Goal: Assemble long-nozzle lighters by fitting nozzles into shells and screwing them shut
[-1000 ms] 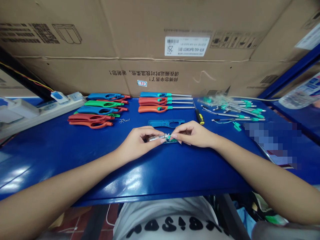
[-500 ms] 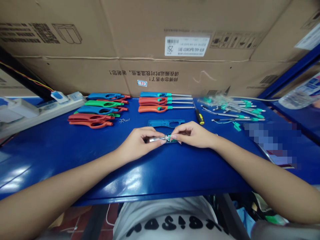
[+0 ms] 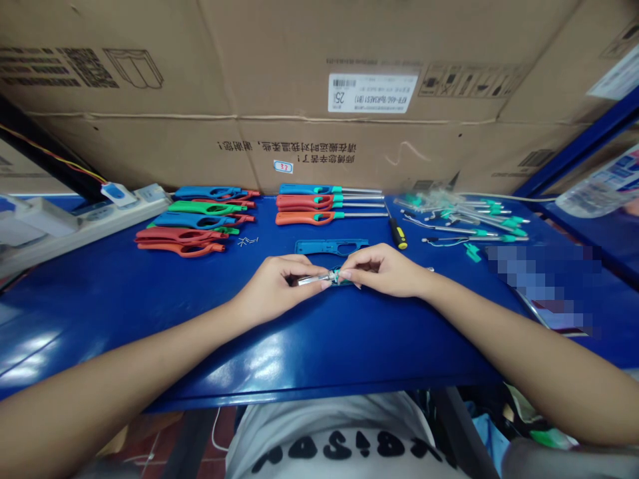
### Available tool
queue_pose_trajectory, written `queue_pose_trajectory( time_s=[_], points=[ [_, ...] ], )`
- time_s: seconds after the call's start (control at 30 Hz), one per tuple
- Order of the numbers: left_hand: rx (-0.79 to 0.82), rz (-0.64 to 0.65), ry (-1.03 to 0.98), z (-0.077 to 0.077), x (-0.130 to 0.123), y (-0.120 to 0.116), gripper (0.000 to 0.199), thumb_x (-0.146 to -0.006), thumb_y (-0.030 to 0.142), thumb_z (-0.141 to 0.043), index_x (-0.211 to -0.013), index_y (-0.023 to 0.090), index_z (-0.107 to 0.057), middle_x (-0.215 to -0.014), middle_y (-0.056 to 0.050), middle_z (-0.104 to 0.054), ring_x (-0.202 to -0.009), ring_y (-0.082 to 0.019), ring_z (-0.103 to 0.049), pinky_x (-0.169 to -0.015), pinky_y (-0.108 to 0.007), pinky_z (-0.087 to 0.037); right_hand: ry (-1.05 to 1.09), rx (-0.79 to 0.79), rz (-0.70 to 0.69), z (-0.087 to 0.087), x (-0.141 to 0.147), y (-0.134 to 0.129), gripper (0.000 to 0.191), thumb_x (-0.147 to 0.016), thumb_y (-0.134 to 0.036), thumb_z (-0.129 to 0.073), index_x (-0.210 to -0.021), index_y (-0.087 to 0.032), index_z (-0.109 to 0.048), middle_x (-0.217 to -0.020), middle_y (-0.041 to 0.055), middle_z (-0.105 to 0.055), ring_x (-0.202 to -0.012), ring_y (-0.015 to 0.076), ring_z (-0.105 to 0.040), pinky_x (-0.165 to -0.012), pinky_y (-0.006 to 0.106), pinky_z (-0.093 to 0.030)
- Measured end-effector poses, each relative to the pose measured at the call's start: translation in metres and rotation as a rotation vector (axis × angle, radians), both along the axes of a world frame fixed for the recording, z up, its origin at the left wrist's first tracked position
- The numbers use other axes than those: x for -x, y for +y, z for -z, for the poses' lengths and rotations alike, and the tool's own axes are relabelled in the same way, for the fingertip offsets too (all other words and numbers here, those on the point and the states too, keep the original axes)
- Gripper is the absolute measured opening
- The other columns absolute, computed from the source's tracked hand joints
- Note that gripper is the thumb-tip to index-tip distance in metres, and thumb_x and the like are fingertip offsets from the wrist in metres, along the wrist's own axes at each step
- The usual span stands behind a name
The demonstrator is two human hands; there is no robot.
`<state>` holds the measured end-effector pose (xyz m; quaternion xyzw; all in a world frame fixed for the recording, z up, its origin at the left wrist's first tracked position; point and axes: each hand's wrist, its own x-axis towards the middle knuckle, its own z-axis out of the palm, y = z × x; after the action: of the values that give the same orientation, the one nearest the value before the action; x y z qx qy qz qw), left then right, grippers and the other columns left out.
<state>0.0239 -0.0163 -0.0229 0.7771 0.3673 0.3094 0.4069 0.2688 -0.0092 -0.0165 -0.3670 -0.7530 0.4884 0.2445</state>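
Near the middle of the blue table, my left hand (image 3: 282, 287) pinches a small silvery cylindrical part (image 3: 313, 279) between thumb and fingers. My right hand (image 3: 382, 269) is closed at the part's right end, fingertips on a small green piece (image 3: 337, 275). Under the fingertips lies a blue casing half (image 3: 344, 283), mostly covered by the hands. Just behind them rests another blue casing half (image 3: 319, 247), its inner side up.
Coloured handle shells (image 3: 182, 238) lie at the left, beside small screws (image 3: 248, 241) and a power strip (image 3: 100, 223). Finished-looking lighters (image 3: 304, 217), a screwdriver (image 3: 398, 234) and green-tipped metal tubes (image 3: 469, 216) lie behind. A cardboard box (image 3: 279, 80) stands at the back.
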Motion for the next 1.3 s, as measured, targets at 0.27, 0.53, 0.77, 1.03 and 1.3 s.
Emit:
queue_pose_trajectory(
  time_s=[0.27,0.53,0.77,1.03,1.3],
  points=[
    [0.018,-0.009,0.015,-0.0005,-0.0017,-0.0023,0.028,-0.086,0.035,-0.073,-0.107,0.019,-0.08,-0.087,-0.007,-0.072,-0.074,-0.016,-0.065,-0.065,-0.027,-0.048,0.003,-0.011,0.011,-0.0005,0.0007,-0.0009,0.033,-0.089,-0.046,-0.065,-0.086,-0.014,-0.073,-0.066,0.0009,-0.062,-0.06,0.0107,-0.052,-0.056,0.023,-0.041],
    [0.014,-0.025,0.013,-0.0008,-0.0009,-0.0029,0.028,-0.086,0.035,-0.073,-0.108,0.019,-0.08,-0.086,-0.007,-0.073,-0.074,-0.017,-0.065,-0.064,-0.027,-0.047,0.036,-0.028,0.026,0.0007,0.0013,-0.0021,0.032,-0.089,-0.044,-0.065,-0.086,-0.014,-0.074,-0.066,0.0007,-0.062,-0.059,0.0103,-0.051,-0.055,0.023,-0.04],
    [0.013,-0.028,-0.013,-0.0001,-0.0014,-0.0028,0.026,-0.087,0.035,-0.074,-0.106,0.02,-0.081,-0.087,-0.007,-0.074,-0.075,-0.016,-0.066,-0.065,-0.026,-0.049,0.033,-0.024,0.027,0.0,0.0022,-0.0035,0.035,-0.089,-0.047,-0.066,-0.085,-0.014,-0.074,-0.067,0.0016,-0.063,-0.06,0.0112,-0.052,-0.057,0.024,-0.042],
    [0.005,-0.032,-0.045,-0.0012,-0.0024,-0.0028,0.025,-0.085,0.035,-0.075,-0.105,0.021,-0.081,-0.087,-0.007,-0.075,-0.075,-0.016,-0.067,-0.066,-0.026,-0.052,0.05,-0.01,0.076,0.0008,0.0055,-0.0053,0.037,-0.086,-0.052,-0.068,-0.082,-0.016,-0.072,-0.065,0.0007,-0.062,-0.06,0.0117,-0.052,-0.059,0.025,-0.043],
    [0.004,-0.039,-0.027,-0.0009,-0.004,-0.0035,0.026,-0.085,0.034,-0.076,-0.106,0.02,-0.081,-0.088,-0.007,-0.075,-0.074,-0.016,-0.067,-0.064,-0.025,-0.05,0.084,0.028,0.13,-0.0015,0.0081,-0.0056,0.045,-0.082,-0.059,-0.069,-0.077,-0.015,-0.068,-0.061,-0.0017,-0.056,-0.056,0.0094,-0.045,-0.054,0.023,-0.038]
  ],
)
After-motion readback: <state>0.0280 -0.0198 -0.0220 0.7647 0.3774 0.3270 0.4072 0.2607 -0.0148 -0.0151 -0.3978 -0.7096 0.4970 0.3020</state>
